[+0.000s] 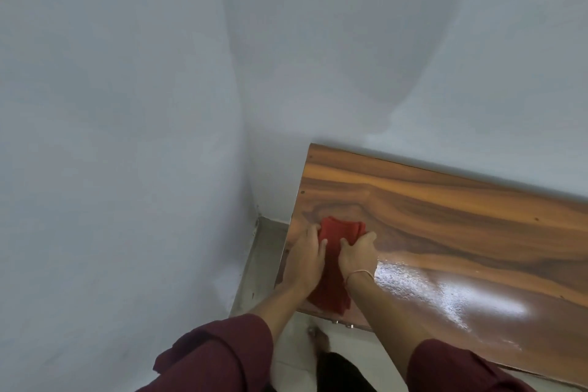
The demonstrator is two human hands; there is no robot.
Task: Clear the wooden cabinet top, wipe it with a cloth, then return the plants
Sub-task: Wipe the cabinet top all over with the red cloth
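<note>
Cloth [342, 229], red and bunched, lies on the near left corner of the wooden cabinet top [445, 216]. Its near end trails toward the front edge between the two wrists. Left hand [305, 261] grips the left side of it and right hand [358, 254] grips the right. Fingers of both curl down round the fabric, thumbs on top pointing in toward each other. Thin band [359, 274] on the right wrist. No plants in view, so clearing looks done and the step in hand is the wipe. Bright glare patch [461, 293] on the near right of the top; cannot tell if it is damp or just light off the gloss.

To do it well:
- Flatten the bunch so more fabric meets the wood.
- Press evenly through both palms.
- Run long overlapping passes with the grain, from this left end toward the right.
- Reach the far edge by the wall [413, 73] and both corners.
- Keep the trailing end from slipping off the front.

Plants go back afterwards, best once the surface is dry.
</note>
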